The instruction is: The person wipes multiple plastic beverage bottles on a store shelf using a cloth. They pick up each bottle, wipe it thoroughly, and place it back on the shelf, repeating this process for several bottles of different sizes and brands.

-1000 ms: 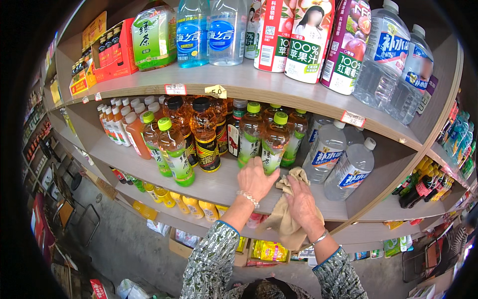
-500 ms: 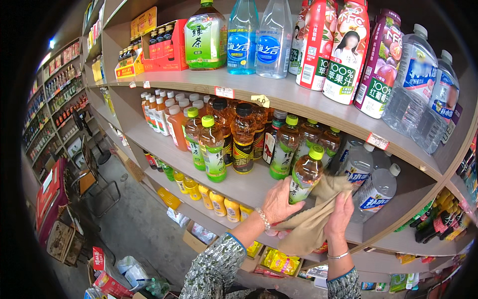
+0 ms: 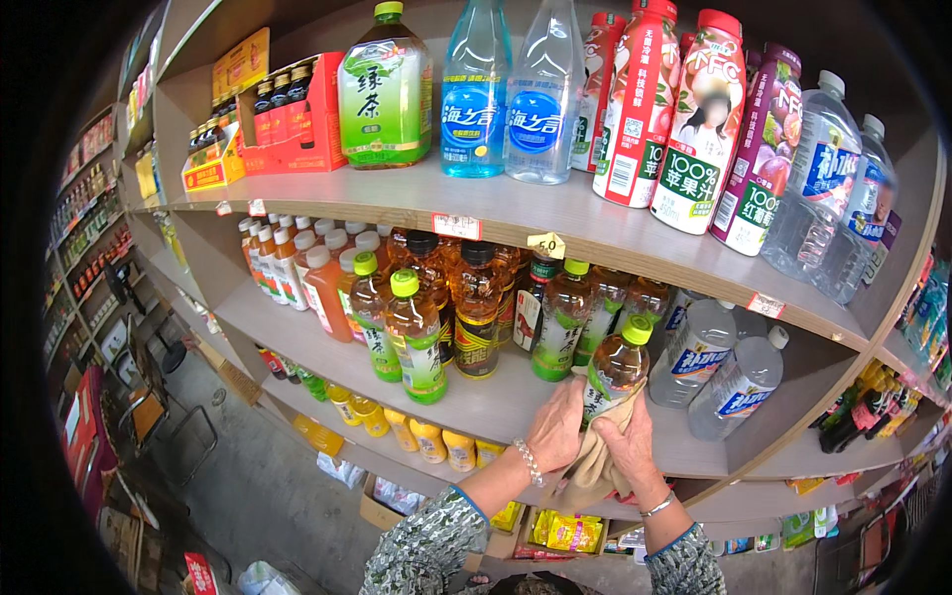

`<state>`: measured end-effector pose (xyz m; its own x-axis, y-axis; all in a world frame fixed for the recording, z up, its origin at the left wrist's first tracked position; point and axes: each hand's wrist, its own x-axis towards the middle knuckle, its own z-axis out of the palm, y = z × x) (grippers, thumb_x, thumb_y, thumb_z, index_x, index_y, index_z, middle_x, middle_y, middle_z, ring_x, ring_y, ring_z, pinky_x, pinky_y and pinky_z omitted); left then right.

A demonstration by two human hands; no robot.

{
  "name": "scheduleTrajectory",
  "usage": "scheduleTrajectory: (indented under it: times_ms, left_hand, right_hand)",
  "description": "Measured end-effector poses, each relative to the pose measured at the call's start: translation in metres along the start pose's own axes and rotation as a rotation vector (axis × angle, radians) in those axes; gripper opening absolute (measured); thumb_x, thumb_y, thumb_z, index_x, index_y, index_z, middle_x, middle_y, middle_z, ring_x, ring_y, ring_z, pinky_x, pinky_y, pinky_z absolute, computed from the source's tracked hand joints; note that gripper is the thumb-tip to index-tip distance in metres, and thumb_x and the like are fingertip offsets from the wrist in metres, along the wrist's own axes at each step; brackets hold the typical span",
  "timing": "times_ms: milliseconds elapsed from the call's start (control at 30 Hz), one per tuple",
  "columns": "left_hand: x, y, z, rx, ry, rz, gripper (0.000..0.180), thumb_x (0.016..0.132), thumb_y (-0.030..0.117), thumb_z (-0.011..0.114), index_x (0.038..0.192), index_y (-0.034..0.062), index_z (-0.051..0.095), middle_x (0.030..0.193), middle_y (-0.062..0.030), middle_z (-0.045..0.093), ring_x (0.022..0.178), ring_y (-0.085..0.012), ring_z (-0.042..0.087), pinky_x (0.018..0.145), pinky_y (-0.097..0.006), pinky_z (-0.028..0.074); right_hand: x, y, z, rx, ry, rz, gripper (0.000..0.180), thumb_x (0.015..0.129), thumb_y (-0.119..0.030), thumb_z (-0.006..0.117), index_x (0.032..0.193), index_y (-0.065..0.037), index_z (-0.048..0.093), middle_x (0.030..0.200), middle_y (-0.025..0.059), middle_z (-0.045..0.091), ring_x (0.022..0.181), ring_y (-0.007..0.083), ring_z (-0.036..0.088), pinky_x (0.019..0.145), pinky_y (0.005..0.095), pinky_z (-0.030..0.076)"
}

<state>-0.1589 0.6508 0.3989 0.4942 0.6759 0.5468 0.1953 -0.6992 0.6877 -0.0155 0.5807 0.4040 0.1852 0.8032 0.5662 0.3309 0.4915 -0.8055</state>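
Note:
A green tea bottle [image 3: 621, 363] with a lime-green cap stands upright between my hands, just in front of the middle shelf's edge. My left hand [image 3: 555, 428] is closed around its left side, a beaded bracelet on the wrist. From the right, my right hand [image 3: 631, 444] presses a tan cloth [image 3: 591, 478] against the bottle's lower part. Cloth and fingers cover much of its label. Beyond my left hand, another green tea bottle [image 3: 561, 332] stands on the shelf. To the right are clear drink bottles [image 3: 734, 389] with white caps.
The upper shelf [image 3: 387, 198] carries juice bottles [image 3: 698, 129], blue and clear bottles, and a red box of small dark bottles [image 3: 288, 114]. Left on the middle shelf are more green tea bottles [image 3: 415, 342] and an amber drink bottle [image 3: 476, 312]. Yellow bottles [image 3: 428, 439] line the shelf below.
My right hand has brought the cloth leftward onto the bottle, having held it spread out to the right. The bottle stays in my left hand, now more upright. The view has shifted slightly.

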Motion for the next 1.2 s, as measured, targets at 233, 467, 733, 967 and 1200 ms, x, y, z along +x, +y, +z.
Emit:
scheduleTrajectory:
  times_ms: [233, 467, 733, 967, 1200]
  left_hand:
    - [0.003, 0.003, -0.06, 0.168, 0.083, 0.073, 0.052, 0.077, 0.0, 0.056, 0.127, -0.0088, 0.046, 0.119, -0.0295, 0.051, 0.113, -0.0466, 0.052, 0.099, -0.049, 0.044]
    - [0.092, -0.013, -0.071, 0.177, 0.535, 0.232, 0.053, 0.09, -0.003, 0.047, 0.141, -0.0075, 0.036, 0.132, -0.0331, 0.049, 0.121, -0.0495, 0.048, 0.104, -0.048, 0.039]
    - [0.13, -0.042, -0.07, -0.083, 0.483, 0.013, 0.044, 0.098, 0.008, 0.05, 0.138, -0.0078, 0.041, 0.129, -0.031, 0.055, 0.118, -0.0455, 0.052, 0.1, -0.044, 0.04]
    - [0.138, -0.041, -0.074, -0.17, 0.432, -0.253, 0.046, 0.097, 0.028, 0.054, 0.123, -0.0096, 0.056, 0.13, -0.0306, 0.056, 0.121, -0.0433, 0.051, 0.104, -0.043, 0.038]
    - [0.141, -0.037, -0.07, -0.289, 0.479, 0.022, 0.043, 0.092, 0.032, 0.063, 0.114, -0.0051, 0.063, 0.11, -0.0196, 0.07, 0.106, -0.0317, 0.065, 0.091, -0.037, 0.046]
  right_hand:
    - [0.0, -0.01, 0.006, -0.155, 0.049, 0.183, 0.091, 0.071, -0.014, 0.085, 0.145, -0.003, 0.032, 0.127, 0.0153, 0.06, 0.118, 0.0259, 0.059, 0.1, 0.0366, 0.047]
    - [0.0, -0.013, 0.031, -0.478, 0.242, 0.174, 0.092, 0.071, -0.016, 0.084, 0.144, -0.002, 0.03, 0.127, 0.0234, 0.057, 0.116, 0.0404, 0.058, 0.095, 0.0437, 0.049]
    - [0.021, 0.0, 0.017, -0.5, 0.298, 0.213, 0.089, 0.072, -0.02, 0.083, 0.142, -0.001, 0.031, 0.126, 0.0252, 0.058, 0.114, 0.0423, 0.059, 0.093, 0.0445, 0.05]
    - [0.023, 0.025, 0.013, -0.501, 0.324, 0.206, 0.084, 0.071, -0.017, 0.083, 0.14, -0.004, 0.036, 0.12, 0.0224, 0.061, 0.111, 0.039, 0.062, 0.093, 0.0419, 0.05]
    - [0.024, 0.025, 0.011, -0.418, 0.297, 0.2, 0.088, 0.071, -0.014, 0.083, 0.143, 0.001, 0.033, 0.131, 0.0239, 0.054, 0.12, 0.0396, 0.055, 0.1, 0.0421, 0.045]
